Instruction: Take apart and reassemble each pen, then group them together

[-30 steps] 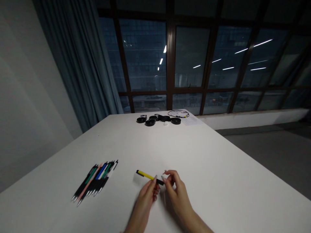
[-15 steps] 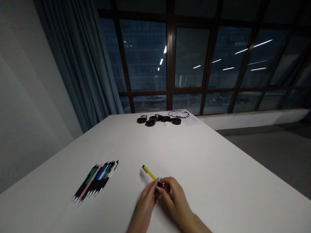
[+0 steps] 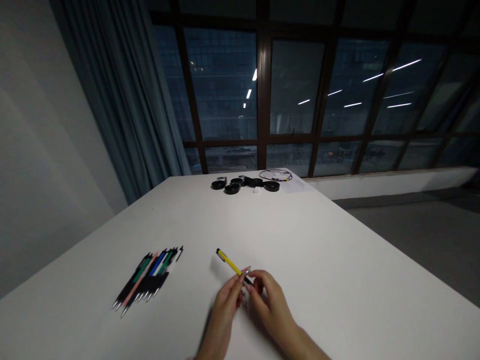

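Low in the middle of the view, both my hands meet on a yellow pen with a black grip. My left hand pinches the pen's near part between thumb and fingers. My right hand has its fingertips closed on the pen's black near end. The yellow barrel points up and to the left, just above the white table. A row of several pens in green, pink, blue and black lies on the table to the left of my hands.
At the table's far end lie black round parts, a thin cable and a sheet of paper. Dark windows and a grey curtain stand behind. The table's right edge drops to the floor.
The pen's yellow end has swung from nearly level to pointing more up and away. My right fingers have closed onto its black end, and both hands shifted slightly.
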A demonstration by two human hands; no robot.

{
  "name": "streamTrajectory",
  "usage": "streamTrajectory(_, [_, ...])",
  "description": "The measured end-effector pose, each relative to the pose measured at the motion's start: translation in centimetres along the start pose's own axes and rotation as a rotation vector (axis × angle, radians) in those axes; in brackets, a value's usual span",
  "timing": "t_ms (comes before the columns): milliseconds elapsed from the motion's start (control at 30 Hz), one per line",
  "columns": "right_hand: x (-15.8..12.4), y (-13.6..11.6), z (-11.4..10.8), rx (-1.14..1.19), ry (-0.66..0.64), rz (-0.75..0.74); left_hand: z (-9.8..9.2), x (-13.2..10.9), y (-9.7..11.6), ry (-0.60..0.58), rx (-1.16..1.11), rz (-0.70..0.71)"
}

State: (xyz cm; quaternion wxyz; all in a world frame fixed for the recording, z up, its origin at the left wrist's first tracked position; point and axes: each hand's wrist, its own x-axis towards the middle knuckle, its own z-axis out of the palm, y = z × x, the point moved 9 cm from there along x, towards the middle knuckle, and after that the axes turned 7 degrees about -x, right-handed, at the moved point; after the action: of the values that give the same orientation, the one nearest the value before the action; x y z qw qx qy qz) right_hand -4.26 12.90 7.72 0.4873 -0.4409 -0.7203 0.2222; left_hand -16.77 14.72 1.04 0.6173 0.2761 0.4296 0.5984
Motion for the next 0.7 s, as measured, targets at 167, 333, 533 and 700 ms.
streamTrajectory(167, [-0.1, 0.4, 0.0, 0.027, 0.007, 0.008, 0.1, -0.2, -0.2, 0.037, -0.018, -0.025])
streamTrajectory(333, [0.0, 0.9, -0.1, 0.056, 0.016, 0.029, -1.0, 0.1, -0.3, 0.119, -0.147, -0.063])
streamTrajectory(533, [0.0, 0.6, -0.5, 0.070, 0.033, -0.001, -1.5, 1.1, -0.7, 0.120, -0.104, -0.144])
streamTrajectory(700, [0.2, 0.3, -0.4, 0.075, 0.033, -0.014, -1.3, 1.2, -0.9, 0.092, -0.070, -0.126])
